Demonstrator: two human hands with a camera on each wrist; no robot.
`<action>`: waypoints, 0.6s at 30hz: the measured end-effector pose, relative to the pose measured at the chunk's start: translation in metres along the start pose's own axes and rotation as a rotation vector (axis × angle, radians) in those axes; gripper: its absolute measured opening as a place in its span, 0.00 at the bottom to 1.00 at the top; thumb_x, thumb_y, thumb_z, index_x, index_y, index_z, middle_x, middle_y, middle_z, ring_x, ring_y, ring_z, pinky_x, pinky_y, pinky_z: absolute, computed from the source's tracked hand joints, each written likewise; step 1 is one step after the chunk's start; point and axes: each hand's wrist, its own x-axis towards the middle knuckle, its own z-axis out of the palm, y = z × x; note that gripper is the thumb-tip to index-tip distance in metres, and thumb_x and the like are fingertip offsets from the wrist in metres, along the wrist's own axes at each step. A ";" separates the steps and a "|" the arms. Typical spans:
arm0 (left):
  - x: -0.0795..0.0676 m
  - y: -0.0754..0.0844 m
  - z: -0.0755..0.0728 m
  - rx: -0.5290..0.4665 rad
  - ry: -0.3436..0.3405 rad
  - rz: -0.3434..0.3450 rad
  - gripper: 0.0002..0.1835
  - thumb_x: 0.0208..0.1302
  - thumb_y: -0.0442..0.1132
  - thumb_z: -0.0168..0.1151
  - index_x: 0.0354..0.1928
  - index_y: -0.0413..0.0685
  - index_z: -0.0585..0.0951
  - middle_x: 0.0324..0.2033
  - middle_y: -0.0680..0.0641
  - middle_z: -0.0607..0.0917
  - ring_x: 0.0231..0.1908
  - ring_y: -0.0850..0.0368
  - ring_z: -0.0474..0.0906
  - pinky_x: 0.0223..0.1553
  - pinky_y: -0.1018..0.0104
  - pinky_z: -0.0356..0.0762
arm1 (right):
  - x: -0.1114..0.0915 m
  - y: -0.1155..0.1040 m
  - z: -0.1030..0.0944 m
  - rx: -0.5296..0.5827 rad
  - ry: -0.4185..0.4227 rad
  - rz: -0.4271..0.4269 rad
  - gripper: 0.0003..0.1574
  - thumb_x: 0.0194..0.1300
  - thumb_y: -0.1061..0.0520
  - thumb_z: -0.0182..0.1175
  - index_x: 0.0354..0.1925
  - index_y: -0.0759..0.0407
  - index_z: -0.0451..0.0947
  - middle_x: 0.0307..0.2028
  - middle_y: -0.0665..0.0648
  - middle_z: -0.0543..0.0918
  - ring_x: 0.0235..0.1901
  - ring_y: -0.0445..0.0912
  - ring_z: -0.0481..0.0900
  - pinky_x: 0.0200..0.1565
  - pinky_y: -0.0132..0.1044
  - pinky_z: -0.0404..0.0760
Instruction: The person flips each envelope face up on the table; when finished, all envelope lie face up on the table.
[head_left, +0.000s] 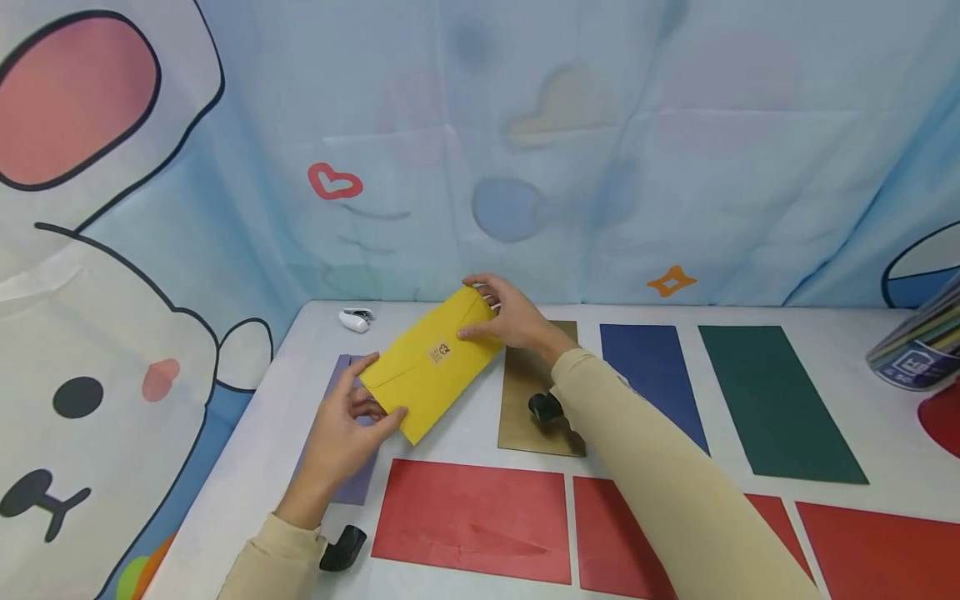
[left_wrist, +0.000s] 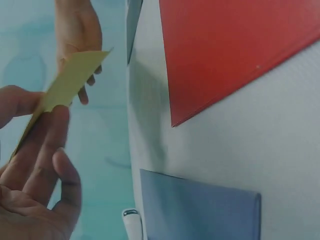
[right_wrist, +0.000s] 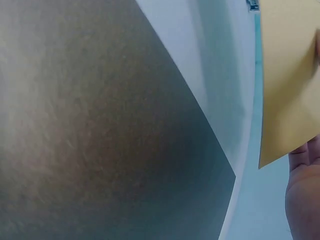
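Note:
Both hands hold a yellow envelope (head_left: 416,367) tilted above the table, its flap side with a small printed mark facing up. The left hand (head_left: 347,429) grips its lower left end, thumb on top and fingers beneath. At the upper right end the right hand (head_left: 510,312) pinches the edge between thumb and fingers. Under the left hand lies a purple envelope (head_left: 351,492), partly covered. A brown-gold envelope (head_left: 525,417) rests below the right forearm. In the left wrist view the yellow envelope (left_wrist: 70,82) appears nearly edge-on between the hands.
Blue (head_left: 645,358) and green envelopes (head_left: 780,400) lie to the right. Several red envelopes (head_left: 472,517) line the front. A small white stapler-like object (head_left: 356,319) sits at the back left. A holder of pens (head_left: 915,358) stands at the right edge, beside a red round object (head_left: 941,417). A printed curtain hangs behind.

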 end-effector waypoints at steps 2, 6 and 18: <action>0.000 -0.002 0.001 -0.001 -0.021 -0.015 0.42 0.55 0.30 0.76 0.72 0.51 0.67 0.43 0.46 0.88 0.34 0.57 0.84 0.39 0.61 0.82 | 0.003 0.001 0.001 -0.039 -0.010 -0.008 0.52 0.54 0.52 0.79 0.72 0.49 0.66 0.64 0.55 0.70 0.54 0.52 0.71 0.55 0.47 0.74; -0.001 -0.005 0.003 0.022 -0.065 -0.043 0.40 0.55 0.30 0.76 0.70 0.50 0.70 0.36 0.48 0.88 0.34 0.58 0.85 0.38 0.64 0.82 | 0.008 0.003 0.004 -0.112 -0.009 -0.035 0.53 0.54 0.54 0.79 0.73 0.52 0.65 0.64 0.58 0.69 0.55 0.54 0.70 0.56 0.47 0.73; -0.002 -0.007 0.013 0.176 -0.095 -0.198 0.32 0.52 0.36 0.80 0.59 0.45 0.78 0.34 0.52 0.86 0.32 0.58 0.80 0.32 0.65 0.79 | 0.012 0.000 0.035 -0.203 -0.034 0.044 0.49 0.62 0.55 0.73 0.75 0.58 0.61 0.70 0.59 0.68 0.69 0.54 0.64 0.66 0.45 0.66</action>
